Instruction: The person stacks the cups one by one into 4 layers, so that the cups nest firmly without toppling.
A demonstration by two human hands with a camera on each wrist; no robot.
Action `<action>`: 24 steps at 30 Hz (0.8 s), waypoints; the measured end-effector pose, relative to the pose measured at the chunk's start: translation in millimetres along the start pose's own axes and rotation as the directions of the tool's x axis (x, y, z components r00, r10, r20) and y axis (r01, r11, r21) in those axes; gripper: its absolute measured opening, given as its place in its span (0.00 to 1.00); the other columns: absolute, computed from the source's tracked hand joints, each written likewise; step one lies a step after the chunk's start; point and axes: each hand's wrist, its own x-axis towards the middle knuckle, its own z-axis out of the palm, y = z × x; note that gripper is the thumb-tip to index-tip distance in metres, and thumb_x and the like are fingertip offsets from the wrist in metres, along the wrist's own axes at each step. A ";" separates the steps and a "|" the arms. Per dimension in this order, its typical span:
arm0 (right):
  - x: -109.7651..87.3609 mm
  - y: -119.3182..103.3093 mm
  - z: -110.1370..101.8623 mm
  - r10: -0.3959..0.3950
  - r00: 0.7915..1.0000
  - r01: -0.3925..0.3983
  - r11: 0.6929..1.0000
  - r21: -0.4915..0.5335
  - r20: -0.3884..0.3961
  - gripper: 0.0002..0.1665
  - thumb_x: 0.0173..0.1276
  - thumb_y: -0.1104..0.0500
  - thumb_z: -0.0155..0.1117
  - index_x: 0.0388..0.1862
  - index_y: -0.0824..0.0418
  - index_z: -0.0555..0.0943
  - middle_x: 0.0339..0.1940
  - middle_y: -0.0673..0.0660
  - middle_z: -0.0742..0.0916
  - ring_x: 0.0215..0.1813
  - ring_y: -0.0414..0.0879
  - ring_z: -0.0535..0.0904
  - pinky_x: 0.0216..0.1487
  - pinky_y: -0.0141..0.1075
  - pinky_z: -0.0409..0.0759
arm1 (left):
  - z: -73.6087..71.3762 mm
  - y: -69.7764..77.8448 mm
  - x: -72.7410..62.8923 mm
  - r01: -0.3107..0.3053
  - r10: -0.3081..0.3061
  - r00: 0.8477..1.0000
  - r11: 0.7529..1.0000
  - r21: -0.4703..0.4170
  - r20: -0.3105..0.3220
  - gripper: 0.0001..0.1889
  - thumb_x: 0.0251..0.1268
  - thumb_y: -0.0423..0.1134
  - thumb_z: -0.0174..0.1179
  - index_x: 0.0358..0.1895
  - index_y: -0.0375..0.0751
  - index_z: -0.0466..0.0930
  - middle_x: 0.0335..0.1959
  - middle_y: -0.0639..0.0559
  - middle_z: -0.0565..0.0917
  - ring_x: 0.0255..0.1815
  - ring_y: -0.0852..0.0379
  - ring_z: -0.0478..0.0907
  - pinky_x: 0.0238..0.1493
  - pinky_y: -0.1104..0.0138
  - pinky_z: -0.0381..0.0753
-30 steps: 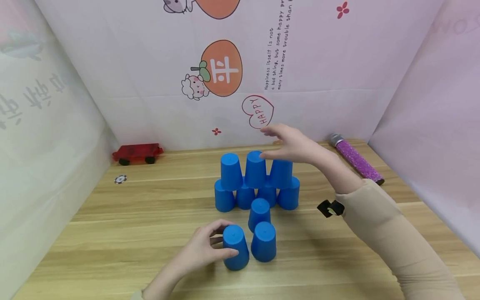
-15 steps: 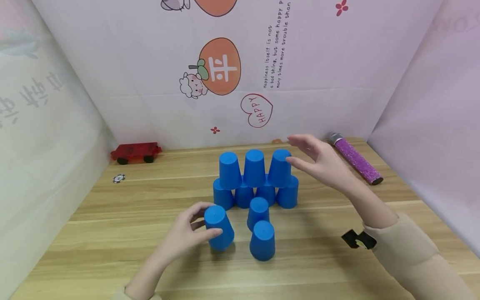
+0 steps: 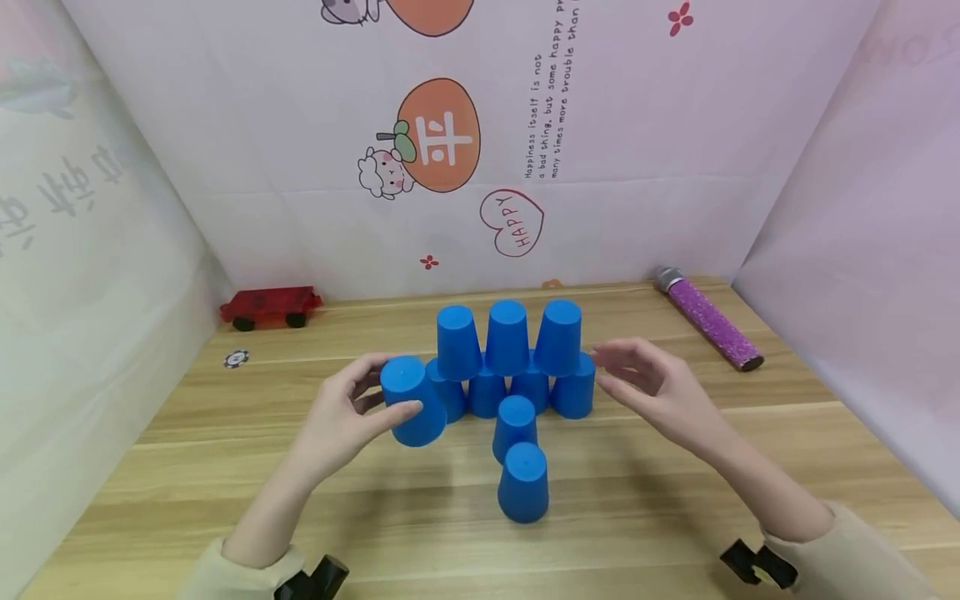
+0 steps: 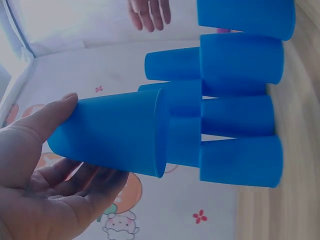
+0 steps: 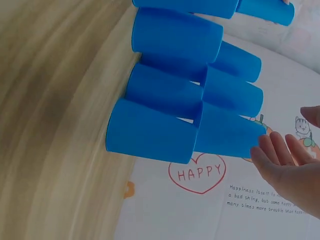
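Blue cup [image 3: 424,395], mouth down, axis tilted, between curled left fingers [image 4: 105,192], right fingers [image 5: 282,151] apart.

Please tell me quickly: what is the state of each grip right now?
Left grip: holding a blue cup.
Right grip: open, empty, beside the stacked cups.
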 end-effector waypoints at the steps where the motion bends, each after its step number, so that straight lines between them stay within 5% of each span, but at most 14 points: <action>1: -2.7 -0.5 1.0 0.007 1.000 -0.007 1.000 0.004 -0.006 0.19 0.68 0.64 0.58 0.56 0.66 0.72 0.52 0.65 0.82 0.52 0.28 0.78 0.51 0.20 0.76 | -1.4 2.3 1.7 -0.002 0.002 1.000 1.000 0.004 -0.003 0.27 0.55 0.41 0.68 0.59 0.42 0.71 0.56 0.42 0.78 0.57 0.44 0.76 0.55 0.46 0.77; 10: -25.5 -0.5 14.2 0.020 1.000 -0.021 0.998 0.066 0.020 0.16 0.67 0.66 0.59 0.53 0.64 0.74 0.47 0.50 0.83 0.50 0.32 0.80 0.49 0.23 0.79 | -10.4 30.5 19.6 -0.044 0.045 0.997 0.999 0.021 -0.057 0.27 0.58 0.43 0.66 0.60 0.43 0.70 0.57 0.43 0.77 0.58 0.44 0.76 0.57 0.47 0.75; 24: -44.7 1.2 46.2 0.183 0.964 -0.210 0.969 0.131 0.192 0.25 0.63 0.57 0.65 0.55 0.65 0.71 0.52 0.62 0.81 0.54 0.54 0.79 0.54 0.39 0.81 | -7.1 59.5 47.7 -0.076 0.080 0.990 0.996 0.043 -0.119 0.28 0.57 0.48 0.66 0.60 0.47 0.71 0.57 0.49 0.77 0.57 0.50 0.76 0.58 0.53 0.76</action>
